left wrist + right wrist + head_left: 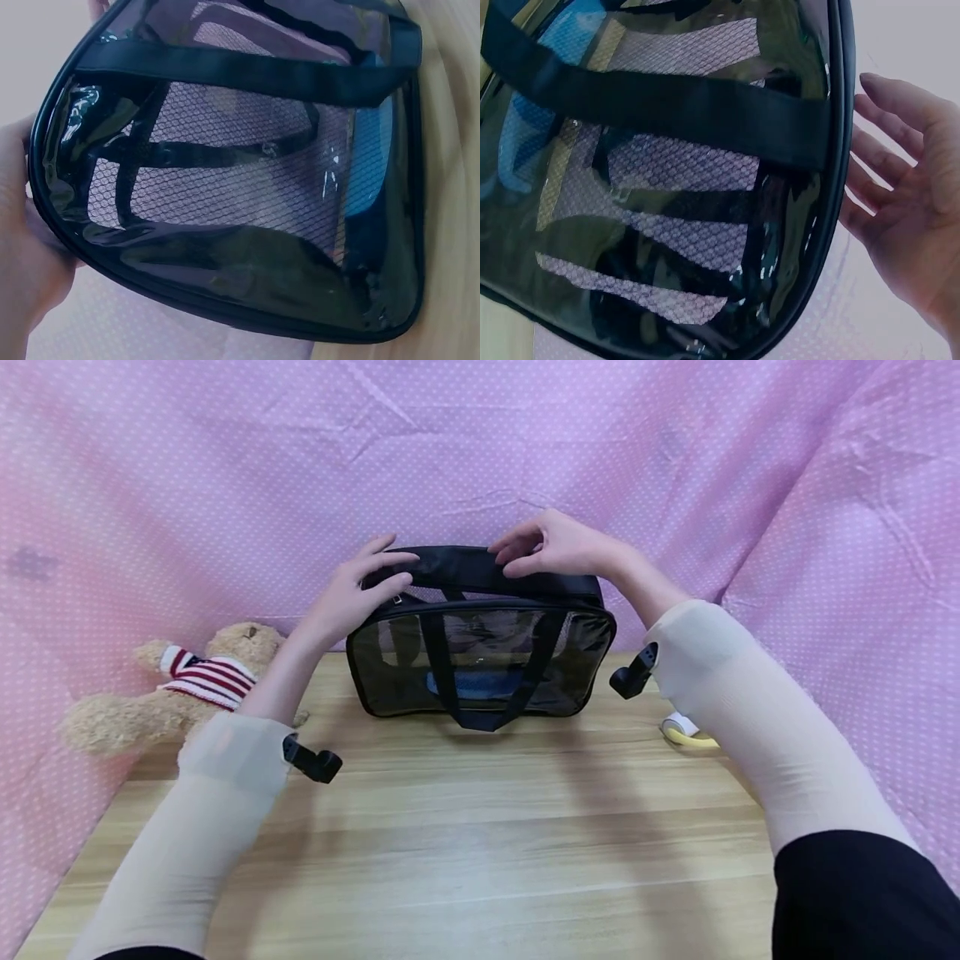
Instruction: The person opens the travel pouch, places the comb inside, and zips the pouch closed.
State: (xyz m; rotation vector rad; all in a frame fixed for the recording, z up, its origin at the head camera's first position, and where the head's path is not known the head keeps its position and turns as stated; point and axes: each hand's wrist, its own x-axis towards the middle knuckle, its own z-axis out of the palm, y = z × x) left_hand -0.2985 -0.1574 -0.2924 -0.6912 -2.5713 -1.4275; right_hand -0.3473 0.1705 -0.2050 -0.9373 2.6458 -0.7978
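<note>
A see-through toiletry bag with black trim stands upright on the wooden table, its black strap handle hanging down the front. Through its clear front shows a blue item lying at the bottom; the left wrist view shows mesh inside. My left hand is at the bag's upper left corner, fingers spread over the top near a zipper pull. Over the right part of the top, my right hand holds nothing, fingers loosely bent; in the right wrist view its fingertips are right by the top edge.
A teddy bear in a striped sweater lies at the left, partly behind my left forearm. A white and yellow object sits at the right, partly hidden by my right sleeve. Pink dotted cloth hangs around the table.
</note>
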